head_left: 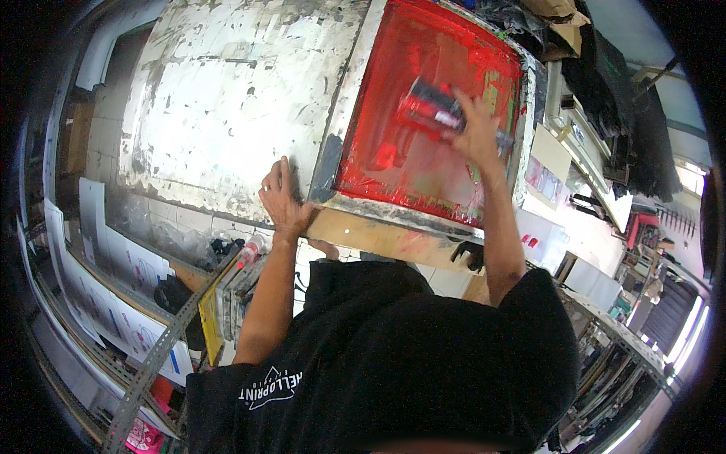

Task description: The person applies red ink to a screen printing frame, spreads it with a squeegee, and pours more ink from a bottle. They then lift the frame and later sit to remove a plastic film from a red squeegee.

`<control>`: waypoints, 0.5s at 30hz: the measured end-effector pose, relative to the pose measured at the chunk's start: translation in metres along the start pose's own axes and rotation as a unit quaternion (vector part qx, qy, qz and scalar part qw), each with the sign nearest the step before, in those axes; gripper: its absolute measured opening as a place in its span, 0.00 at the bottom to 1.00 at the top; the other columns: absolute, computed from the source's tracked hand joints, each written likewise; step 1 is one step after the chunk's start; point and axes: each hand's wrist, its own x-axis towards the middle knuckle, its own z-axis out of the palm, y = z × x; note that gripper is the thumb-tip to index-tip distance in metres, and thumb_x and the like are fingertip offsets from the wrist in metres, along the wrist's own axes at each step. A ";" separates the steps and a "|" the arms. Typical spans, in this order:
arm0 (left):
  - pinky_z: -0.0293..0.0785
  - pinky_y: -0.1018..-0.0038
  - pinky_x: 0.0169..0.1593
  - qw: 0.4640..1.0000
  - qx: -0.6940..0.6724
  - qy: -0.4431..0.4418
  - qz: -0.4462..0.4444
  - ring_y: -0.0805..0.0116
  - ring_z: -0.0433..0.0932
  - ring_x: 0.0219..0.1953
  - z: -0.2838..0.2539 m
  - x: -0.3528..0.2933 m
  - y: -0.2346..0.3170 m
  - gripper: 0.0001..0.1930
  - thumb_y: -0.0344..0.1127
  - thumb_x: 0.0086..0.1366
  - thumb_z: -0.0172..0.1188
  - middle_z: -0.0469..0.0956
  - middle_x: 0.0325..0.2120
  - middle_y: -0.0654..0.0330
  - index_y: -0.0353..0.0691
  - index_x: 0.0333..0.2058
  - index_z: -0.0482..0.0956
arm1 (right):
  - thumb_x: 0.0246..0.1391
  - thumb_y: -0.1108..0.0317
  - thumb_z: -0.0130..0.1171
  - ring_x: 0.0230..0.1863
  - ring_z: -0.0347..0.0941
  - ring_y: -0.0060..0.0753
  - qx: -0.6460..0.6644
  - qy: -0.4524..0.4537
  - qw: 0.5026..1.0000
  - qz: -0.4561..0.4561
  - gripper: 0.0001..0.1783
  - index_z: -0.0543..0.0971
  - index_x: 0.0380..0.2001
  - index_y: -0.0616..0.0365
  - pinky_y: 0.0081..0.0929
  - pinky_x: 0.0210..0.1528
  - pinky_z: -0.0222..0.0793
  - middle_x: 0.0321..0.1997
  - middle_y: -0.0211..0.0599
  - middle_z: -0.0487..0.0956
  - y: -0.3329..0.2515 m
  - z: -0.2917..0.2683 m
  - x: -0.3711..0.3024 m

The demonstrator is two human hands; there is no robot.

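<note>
A screen printing frame (344, 98) lies in front of me at the right, its mesh smeared with red ink (386, 155). My right hand (476, 125) grips a dark squeegee (429, 106) over the upper part of the mesh; both look blurred by motion. Red ink coats part of the squeegee. Beside the frame at the left, a worn, paint-stained white board (234, 98) spreads out flat. My left hand (283, 200) rests at the board's near edge, close to the frame's lower left corner, with its fingers stretched out and nothing held.
A wooden strip (370, 236) runs along the frame's near side. Printed sheets (543, 178) lie to its right. A metal angle rack (162, 352) stands at the lower left, and dark cloth (643, 113) hangs at the far right. A clear bottle (249, 252) is below my left hand.
</note>
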 end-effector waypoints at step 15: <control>0.59 0.55 0.49 1.000 -0.004 0.013 -0.007 0.47 0.65 0.51 -0.003 0.001 0.002 0.65 0.88 0.39 0.37 0.66 0.56 0.48 0.38 0.64 0.60 | 0.30 0.63 0.73 0.55 0.61 0.48 0.020 -0.033 0.999 -0.038 0.50 0.66 0.62 0.40 0.64 0.53 0.53 0.49 0.43 0.67 -0.095 0.015 -0.063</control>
